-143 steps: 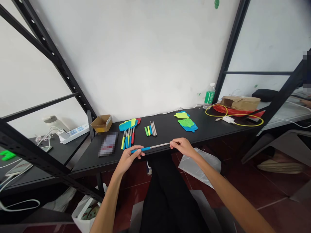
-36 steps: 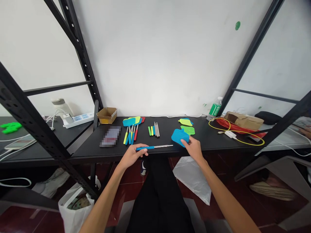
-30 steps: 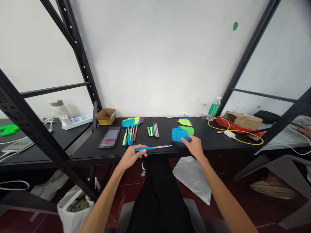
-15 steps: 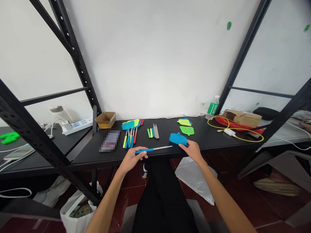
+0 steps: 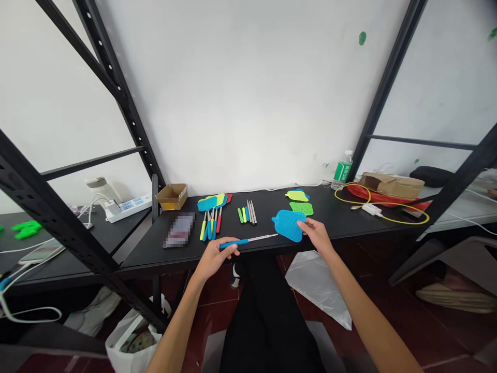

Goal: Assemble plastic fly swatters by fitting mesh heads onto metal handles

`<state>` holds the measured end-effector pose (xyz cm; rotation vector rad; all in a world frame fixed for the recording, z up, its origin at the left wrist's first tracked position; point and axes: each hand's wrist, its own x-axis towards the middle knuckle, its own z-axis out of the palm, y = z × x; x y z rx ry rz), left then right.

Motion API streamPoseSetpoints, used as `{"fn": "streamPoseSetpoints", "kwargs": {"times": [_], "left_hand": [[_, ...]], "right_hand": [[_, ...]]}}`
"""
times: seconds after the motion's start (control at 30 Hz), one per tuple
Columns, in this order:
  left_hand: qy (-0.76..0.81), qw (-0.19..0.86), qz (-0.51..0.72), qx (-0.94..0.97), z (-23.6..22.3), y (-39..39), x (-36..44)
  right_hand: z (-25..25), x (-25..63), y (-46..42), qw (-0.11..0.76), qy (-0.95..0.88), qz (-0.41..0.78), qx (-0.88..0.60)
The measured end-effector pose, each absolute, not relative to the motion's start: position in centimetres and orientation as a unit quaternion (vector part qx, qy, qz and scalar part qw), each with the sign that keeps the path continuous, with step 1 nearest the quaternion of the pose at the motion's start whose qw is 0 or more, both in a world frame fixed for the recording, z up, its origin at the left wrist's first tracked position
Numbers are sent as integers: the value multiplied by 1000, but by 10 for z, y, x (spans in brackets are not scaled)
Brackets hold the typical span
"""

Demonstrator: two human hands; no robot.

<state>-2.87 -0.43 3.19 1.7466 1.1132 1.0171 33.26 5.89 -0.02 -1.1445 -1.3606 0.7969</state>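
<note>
My left hand (image 5: 215, 255) is closed on the blue grip of a thin metal rod (image 5: 248, 240), held level over the front edge of the black table (image 5: 341, 220). My right hand (image 5: 316, 233) pinches a blue mesh swatter head (image 5: 288, 225), lifted just off the table, its narrow neck pointing at the rod's free tip. A small gap separates tip and neck. Behind lie a green swatter head (image 5: 302, 208) and a yellow-green one (image 5: 297, 196).
Finished swatters (image 5: 212, 213) lie left of centre, with loose grips and rods (image 5: 246, 213) beside them. A small cardboard box (image 5: 171, 196), a blurred flat object (image 5: 178, 230), a green-labelled bottle (image 5: 342, 169), a yellow cable (image 5: 382, 203) and a brown package (image 5: 391, 183) also sit here. Black rack posts slant up on both sides.
My right hand let go of the rod's tip, took the blue head from the pile at the right and brought it left, near the rod's tip. My left hand kept hold of the rod.
</note>
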Motion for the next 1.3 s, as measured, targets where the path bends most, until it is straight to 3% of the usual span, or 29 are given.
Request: {"fn": "streamPoseSetpoints", "kwargs": {"times": [0.47,1.3], "left_hand": [[449,396,401,694,29,-2,-29],[454,399,403,687,26,0,-29]], "right_hand": [[-4,336,64,589,-542,397,-448],[-8,330,65,573,-582,339,-467]]}}
